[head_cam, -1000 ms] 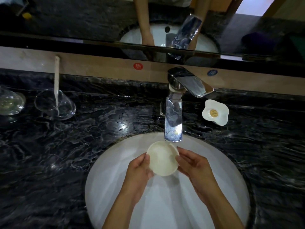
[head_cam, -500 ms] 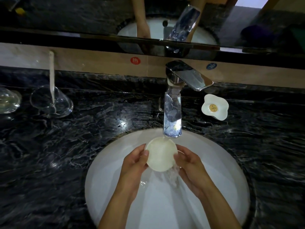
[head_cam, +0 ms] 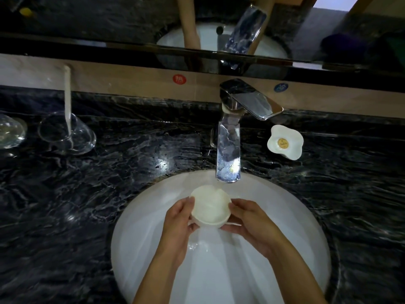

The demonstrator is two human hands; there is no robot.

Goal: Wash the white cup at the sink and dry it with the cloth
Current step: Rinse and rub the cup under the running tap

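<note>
The white cup is held over the white sink basin, just below the chrome faucet spout. Its mouth faces up and water runs into it from the spout. My left hand grips the cup's left side, thumb on the rim. My right hand holds the right side, thumb on the rim and fingers under the base. Water spills from the cup into the basin. No cloth is in view.
A black marble counter surrounds the basin. Two clear glass vessels stand at the back left, one holding a white stick. A white flower-shaped dish sits right of the faucet. A mirror runs along the back wall.
The water has started running from the faucet into the cup. My hands tilted the cup, then brought it level again, slightly left under the spout.
</note>
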